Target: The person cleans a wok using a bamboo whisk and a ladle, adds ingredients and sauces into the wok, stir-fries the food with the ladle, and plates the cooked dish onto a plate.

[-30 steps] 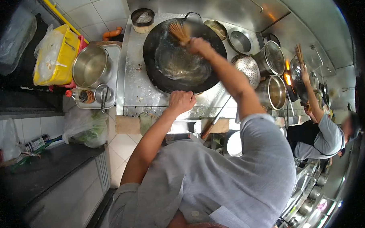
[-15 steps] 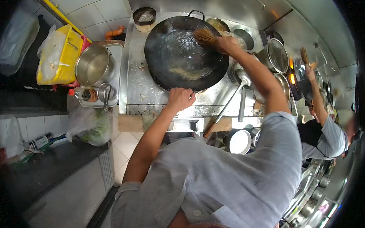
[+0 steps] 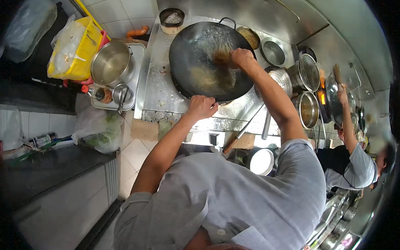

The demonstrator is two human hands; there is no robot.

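One black wok (image 3: 183, 57): brownish liquid (image 3: 207, 80), brush (image 3: 222, 58) | yellow basket (image 3: 87, 53): plastic bag (image 3: 69, 45)

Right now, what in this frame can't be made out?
- Brush bristles: head view, blurred.
- Brush's gripped end: head view, covered by the right hand.
- Underside of the wok: head view, its sides hide it.
- Palm of the left hand: head view, its knuckles hide it.
- Yellow basket bottom: head view, plastic covers it.
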